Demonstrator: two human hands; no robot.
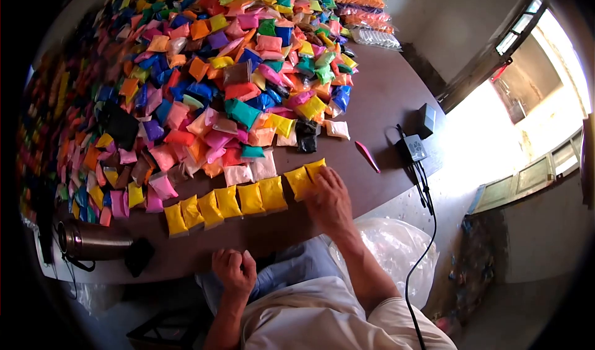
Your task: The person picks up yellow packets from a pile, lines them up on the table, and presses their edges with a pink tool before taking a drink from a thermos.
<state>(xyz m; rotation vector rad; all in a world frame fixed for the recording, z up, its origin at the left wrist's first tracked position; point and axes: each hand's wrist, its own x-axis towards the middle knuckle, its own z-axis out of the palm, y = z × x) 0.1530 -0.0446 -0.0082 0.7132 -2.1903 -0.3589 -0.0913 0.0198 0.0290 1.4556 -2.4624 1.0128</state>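
Dark brown tabletop (372, 96) fills most of the view, with a deep heap of coloured packets (217, 71) beyond both hands. The right hand (328, 198) lies flat with fingers spread, pressing on the near end of a row of yellow packets (248, 200) that runs off to its left. The left hand (234, 269) is curled almost closed at the near edge, below the row. It seems to hold nothing, though the fist could hide something small.

The row sits close to that edge, so a sideways shove from the right hand could buckle the line or tip packets off. Loose pink and white packets (251, 171) just past the row could slide into it. A red tool (367, 156) and a power adapter (414, 146) lie beyond and right of the right hand, where a wide sweep might knock them.
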